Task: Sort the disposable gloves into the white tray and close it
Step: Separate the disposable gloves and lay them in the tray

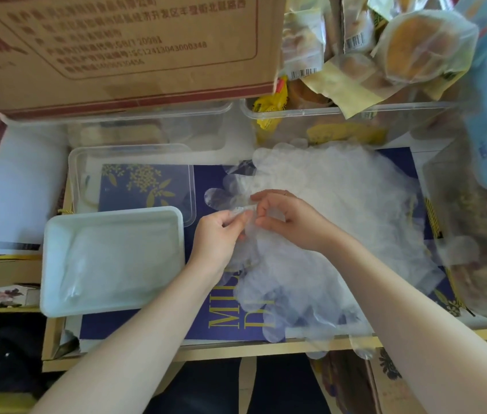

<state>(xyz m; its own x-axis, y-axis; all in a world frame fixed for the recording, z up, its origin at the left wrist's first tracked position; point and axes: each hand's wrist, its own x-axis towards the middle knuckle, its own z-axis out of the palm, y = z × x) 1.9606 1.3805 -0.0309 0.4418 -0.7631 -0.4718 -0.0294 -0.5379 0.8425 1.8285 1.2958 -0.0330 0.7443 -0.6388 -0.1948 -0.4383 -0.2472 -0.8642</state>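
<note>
**Both hands pinching one glove**

Left hand (221, 231) and right hand (284, 222) curled, pinching a clear glove (237, 201) over the glove pile (340, 222), right side of blue board (146, 327). White tray (54, 264) at left edge, open, some gloves inside.

We see two bare forearms reaching up from the lower edge of the view, with no sleeves, cuffs, watch or bracelets on them anywhere we can see. Our left hand (221, 231) is uncovered, without any glove or ring visible on it. Our right hand (288, 221) is also uncovered, and it carries a thin ring (285, 193) of a golden tone on one finger, seen only as a small glint at the knuckle side. The fingernails look short and plain. Below, between the arms, dark clothing (281, 383) covers our lap.
</note>
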